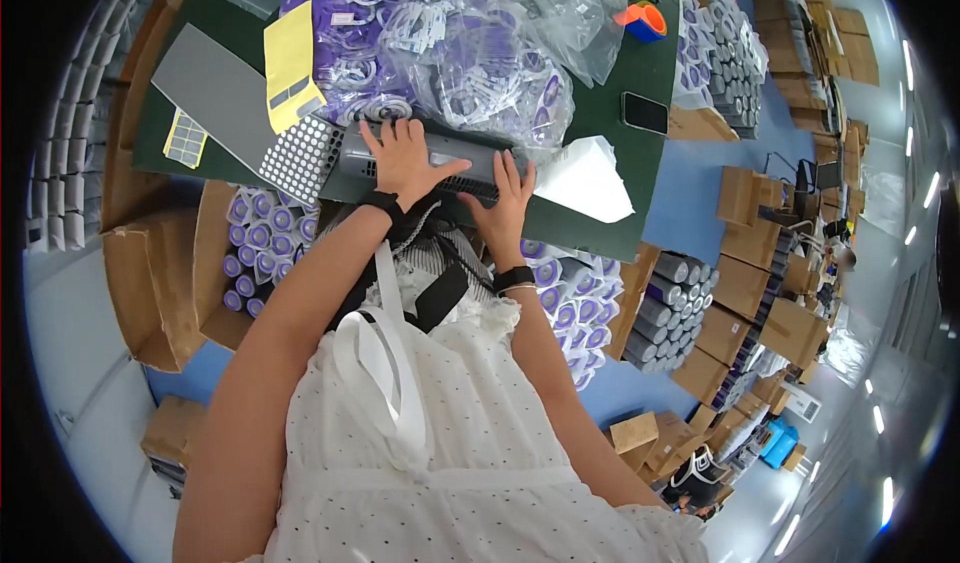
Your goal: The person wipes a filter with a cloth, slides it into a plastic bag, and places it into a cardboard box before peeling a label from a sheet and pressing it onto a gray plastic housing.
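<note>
A dark grey, long rounded housing with slotted vents (455, 171) lies across the near edge of the green table. My left hand (402, 168) rests on its left part, fingers spread toward the far side and thumb stretched right along the surface. At the right end, my right hand (503, 203) grips the housing, thumb on the near side and fingers over the far side. A sheet of small round white stickers (303, 158) lies by the housing's left end. Beside its right end is a crumpled white sheet (585, 181).
Bagged purple and white parts (450, 63) are heaped behind the housing. A grey board (215, 93), yellow paper (290, 63), phone (644, 113) and orange-blue tape roll (642, 21) lie on the green table (610, 93). Cartons of purple-ended cylinders (262, 233) stand below the edge.
</note>
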Tool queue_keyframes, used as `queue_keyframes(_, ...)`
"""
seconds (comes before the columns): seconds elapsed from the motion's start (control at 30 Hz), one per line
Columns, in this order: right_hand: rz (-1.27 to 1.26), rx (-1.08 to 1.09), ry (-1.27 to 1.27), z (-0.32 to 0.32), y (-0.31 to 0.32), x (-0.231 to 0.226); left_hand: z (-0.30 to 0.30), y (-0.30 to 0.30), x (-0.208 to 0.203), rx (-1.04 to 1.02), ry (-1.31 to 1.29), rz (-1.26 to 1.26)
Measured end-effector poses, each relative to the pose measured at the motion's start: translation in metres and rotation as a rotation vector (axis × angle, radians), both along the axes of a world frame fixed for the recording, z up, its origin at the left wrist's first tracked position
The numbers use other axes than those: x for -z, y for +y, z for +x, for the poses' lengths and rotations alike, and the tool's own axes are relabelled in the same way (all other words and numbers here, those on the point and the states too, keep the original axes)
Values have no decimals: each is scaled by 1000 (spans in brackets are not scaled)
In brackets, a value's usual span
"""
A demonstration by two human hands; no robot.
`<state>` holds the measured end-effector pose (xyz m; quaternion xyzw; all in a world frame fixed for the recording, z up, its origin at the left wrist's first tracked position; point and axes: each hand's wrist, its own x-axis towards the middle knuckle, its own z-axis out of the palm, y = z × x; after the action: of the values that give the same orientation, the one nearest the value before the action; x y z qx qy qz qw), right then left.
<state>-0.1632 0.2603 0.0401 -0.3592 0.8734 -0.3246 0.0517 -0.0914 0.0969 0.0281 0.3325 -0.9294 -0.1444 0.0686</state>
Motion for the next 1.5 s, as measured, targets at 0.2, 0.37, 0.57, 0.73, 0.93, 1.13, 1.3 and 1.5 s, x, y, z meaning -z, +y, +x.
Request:
queue_keyframes(0.2, 15, -46, 0, -5, 5, 2, 17, -20, 14, 208, 113, 156)
queue_keyframes(0.37, 20, -22, 7, -10, 8, 7, 51, -76, 16, 400, 281, 545)
queue_keyframes(0.57, -193, 295, -362, -21, 12, 8, 107, -103, 17, 127, 213, 651)
queue_keyframes(0.73, -152, 265, -195, -17, 22, 17, 111, -80, 35, 80, -33, 311)
queue_keyframes(0.93, -134, 288, -287, -15, 18, 12, 109, -96, 25, 126, 106, 562)
queue_keyframes(1.13, -278, 377, -661, -34, 28, 17, 69, -72, -108, 209, 453, 687)
queue_keyframes(1.3, -308, 212, -528, -36, -9, 29, 16, -31, -155, 443, 609, 707)
queue_keyframes(1.5, -342, 527, -87, -62, 11, 18, -29, 11, -147, 609, 612, 591)
